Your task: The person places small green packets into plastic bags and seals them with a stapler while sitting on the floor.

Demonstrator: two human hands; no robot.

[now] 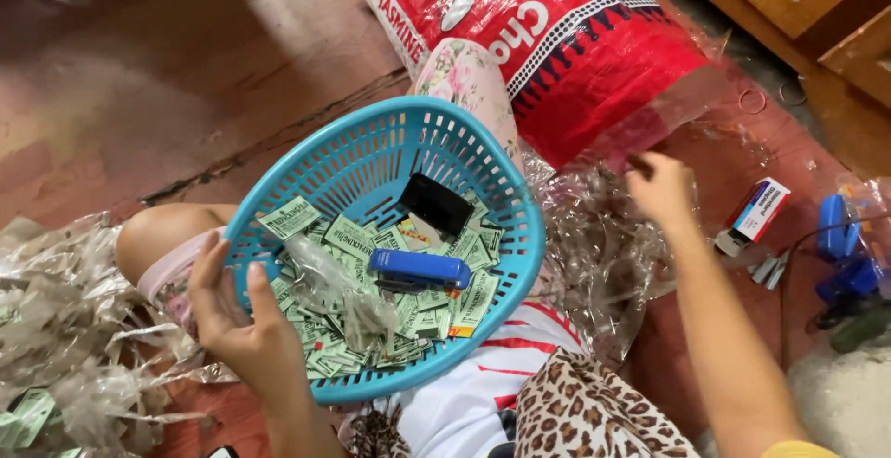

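A: Where is the left hand point(243, 328)?

B: Low on the left, palm up, fingers loosely curled. It cups the near rim of the turquoise plastic basket point(371, 147), thumb lying against the rim. It closes on nothing else.

A: And the basket itself?

B: It rests tilted on the person's lap, above the white, red-striped cloth point(483, 379) and the leopard-print cloth point(594, 416). A bare knee point(158, 235) shows just left of it.

A: What's inside?

B: A heap of small green printed paper slips point(339, 235) covers the bottom. On top lie a blue stapler point(419, 270), a flat black rectangular item point(434, 205) toward the far wall, and a crumpled strip of clear plastic point(334, 286).

A: The right hand point(661, 189)?

B: Reaching out to the right, well apart from the basket, over a pile of crinkled clear plastic film point(594, 254) on the floor. Its fingers are bent toward the film; whether they pinch any of it I cannot tell, since it is blurred.

A: Anything else around?

B: A big red rice sack point(557, 40) lies beyond the basket. A small white, red and blue box point(756, 212) sits right of the reaching hand, with blue tools point(840, 235) farther right. More clear plastic scraps point(65, 328) pile up on the left.
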